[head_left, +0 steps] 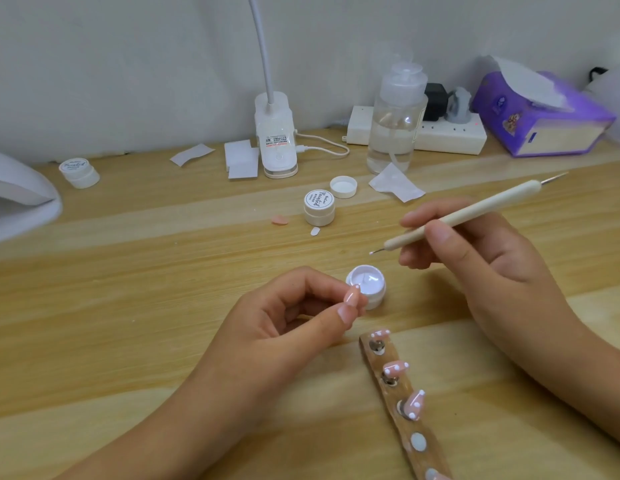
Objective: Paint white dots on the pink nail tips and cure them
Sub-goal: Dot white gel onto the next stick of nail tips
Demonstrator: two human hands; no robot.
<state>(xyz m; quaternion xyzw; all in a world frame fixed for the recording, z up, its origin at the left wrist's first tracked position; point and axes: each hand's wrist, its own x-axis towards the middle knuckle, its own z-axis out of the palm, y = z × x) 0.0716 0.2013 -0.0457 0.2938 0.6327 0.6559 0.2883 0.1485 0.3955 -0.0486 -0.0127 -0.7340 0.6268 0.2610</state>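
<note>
- Pinching one pink nail tip point(352, 295) between thumb and fingertips, the left hand point(288, 317) holds it just beside the open jar of white gel point(367, 287), low over the worktop point(128, 271). A white dot shows near the tip's far end.
- The right hand point(485, 258) grips the dotting tool point(475, 209) like a pen. Its fine point carries a bead of white and is near the jar but apart from the tip.
- The tip looks very light, thin and stiff, with a glossy curved face. It will probably be slippery and may flick out of a hard squeeze.
- It is best held by its side edges or bare underside, with light, steady pressure and the skin kept off the painted face.
- Uncured dots would likely smear at any touch, so the tool should only kiss the surface.
- Three dotted tips sit on the wooden holder strip point(395, 393), close to the right forearm, and a brush from the arm could spoil them.
- The strip is best lifted level, by a bare part.
- The curing lamp point(21, 195) stands well apart, at the left edge.
</note>
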